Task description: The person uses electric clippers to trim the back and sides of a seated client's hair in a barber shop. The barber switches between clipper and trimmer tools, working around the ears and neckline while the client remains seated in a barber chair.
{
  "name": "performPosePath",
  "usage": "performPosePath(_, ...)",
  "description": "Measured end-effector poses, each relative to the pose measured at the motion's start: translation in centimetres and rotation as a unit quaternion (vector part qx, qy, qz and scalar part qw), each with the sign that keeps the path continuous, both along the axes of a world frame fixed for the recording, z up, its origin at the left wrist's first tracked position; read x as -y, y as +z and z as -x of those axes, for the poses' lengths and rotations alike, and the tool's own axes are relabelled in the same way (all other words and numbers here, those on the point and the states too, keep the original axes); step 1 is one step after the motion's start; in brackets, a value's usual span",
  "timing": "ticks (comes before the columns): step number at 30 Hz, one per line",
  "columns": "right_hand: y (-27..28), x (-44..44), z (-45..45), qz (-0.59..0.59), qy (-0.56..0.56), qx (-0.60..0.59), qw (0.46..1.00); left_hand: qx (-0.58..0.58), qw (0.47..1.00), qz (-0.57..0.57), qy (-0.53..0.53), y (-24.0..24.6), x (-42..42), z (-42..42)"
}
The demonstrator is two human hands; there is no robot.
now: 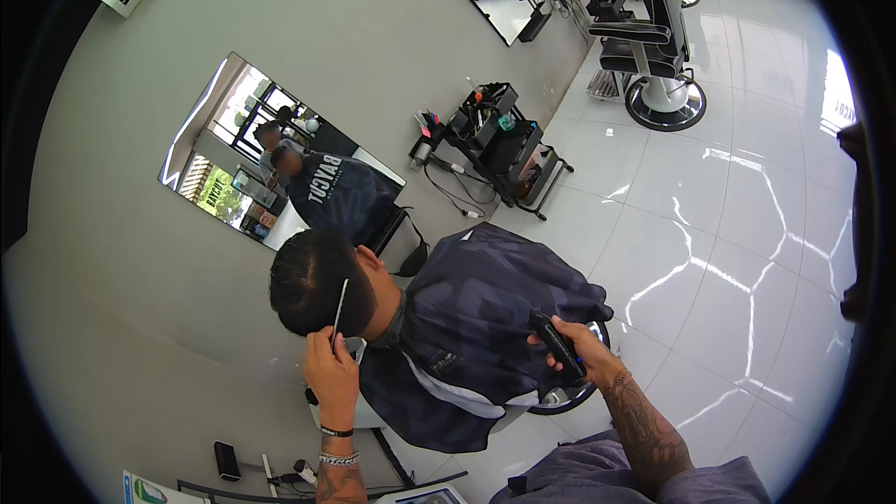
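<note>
A seated person's head [318, 283] with short dark hair is before me, turned towards the wall mirror. My left hand [330, 367] grips a thin, light-coloured comb [341, 308] by its lower end, and the comb lies along the back of the hair. Away from the head, to the right, my right hand [584, 350] holds a black hair clipper [558, 344] with a small blue light. The clipper is over the edge of the dark barber cape [476, 301] that covers the person's shoulders and body. A grey neck strip [392, 325] circles the neck.
A wall mirror [231, 147] reflects two people. Beyond the cape stands a black tool trolley [500, 147], with loose cables [455, 185] by the wall. Another barber chair [651, 49] is on the tiled floor [672, 224] farther off. A black box [226, 460] sits at lower left.
</note>
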State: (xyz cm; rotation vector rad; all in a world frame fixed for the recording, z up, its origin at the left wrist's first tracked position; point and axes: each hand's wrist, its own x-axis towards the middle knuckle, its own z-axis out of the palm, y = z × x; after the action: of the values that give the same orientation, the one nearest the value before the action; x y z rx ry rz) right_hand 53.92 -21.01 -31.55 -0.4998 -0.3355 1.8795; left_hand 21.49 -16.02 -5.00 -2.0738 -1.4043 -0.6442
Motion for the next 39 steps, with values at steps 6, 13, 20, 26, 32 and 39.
performPosePath(6, 1.5, -0.9, 0.5, 0.002, -0.002, 0.060, 0.998, 0.027, 0.999, -0.013, 0.013, -3.2, -0.1, 0.5)
performPosePath(13, 5.2, -1.4, 2.1, -0.039, 0.029, 0.136, 0.990, -0.030, 0.999, 0.003, 0.013, -5.7, -0.4, 1.0)
performPosePath(20, 11.6, -4.3, 1.4, -0.112, 0.006, 0.171, 0.979, -0.036, 0.988, 0.140, -0.061, -7.3, 1.7, -0.7)
performPosePath(26, 16.5, -9.4, 3.2, -0.190, 0.101, 0.213, 0.953, -0.038, 0.983, 0.178, -0.020, -10.6, 1.1, -4.3)
performPosePath(32, 17.0, -15.8, 8.3, -0.214, 0.255, 0.246, 0.910, 0.013, 0.979, 0.170, 0.113, -12.5, 0.6, -7.5)
performPosePath(39, 16.4, -18.3, 10.5, -0.232, 0.336, 0.236, 0.882, 0.004, 0.961, 0.168, 0.220, -13.7, 0.1, -9.6)
